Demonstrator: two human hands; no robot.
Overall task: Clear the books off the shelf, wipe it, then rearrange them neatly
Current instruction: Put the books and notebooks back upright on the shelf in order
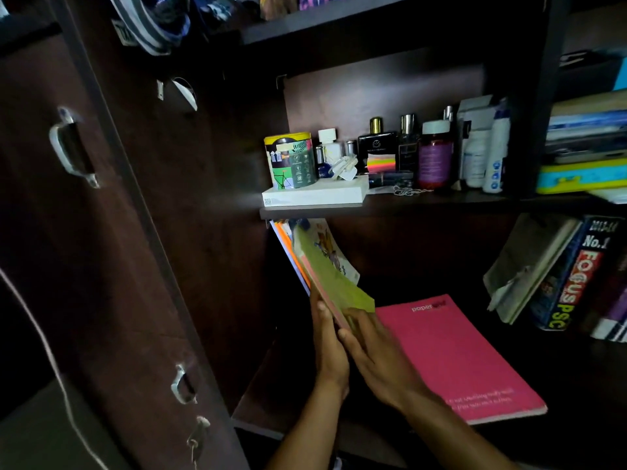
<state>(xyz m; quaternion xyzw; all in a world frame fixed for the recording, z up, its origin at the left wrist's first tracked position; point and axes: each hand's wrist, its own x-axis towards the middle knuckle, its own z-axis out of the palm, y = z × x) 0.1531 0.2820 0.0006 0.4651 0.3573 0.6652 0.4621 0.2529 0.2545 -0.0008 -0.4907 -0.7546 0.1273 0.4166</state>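
Dim, shadowy interior; slight blur, wide-angle edge distortion.

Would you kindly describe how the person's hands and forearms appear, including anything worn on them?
Both the left hand and the right hand are bare, with no gloves, rings, watch or bracelet visible. The forearms are uncovered as far as the frame's lower edge; no sleeve shows. Dim light hides finer detail.

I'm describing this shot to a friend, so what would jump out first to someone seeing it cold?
Probably the bright pink notebook lying flat on the lower shelf, the strongest colour in a dark cupboard. Just left of it, the left hand and right hand hold a green-covered book tilted against the leaning books at the shelf's left end. Above, perfume bottles and a colourful tin line the lit upper shelf.
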